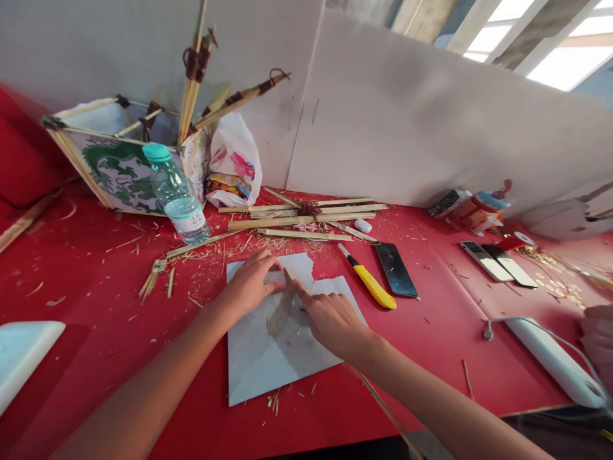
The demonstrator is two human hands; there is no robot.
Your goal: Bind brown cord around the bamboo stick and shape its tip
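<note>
A white sheet of paper [268, 358] lies on the red table [431, 345] in front of me. My left hand [251, 281] rests on its upper edge, fingers curled and pinching something small that I cannot make out. My right hand [330, 319] lies on the paper beside it, its forefinger stretched toward the left hand's fingertips and the other fingers curled. A thin bamboo stick [383, 409] runs under my right forearm. A yellow utility knife [368, 281] lies just right of the paper.
Bamboo strips [297, 220] and shavings litter the table behind the paper. A water bottle [177, 195], a painted lantern frame [110, 160] and a plastic bag [234, 160] stand at the back left. Phones [395, 268] [486, 260] lie at right. Another person's hand [598, 332] shows at the right edge.
</note>
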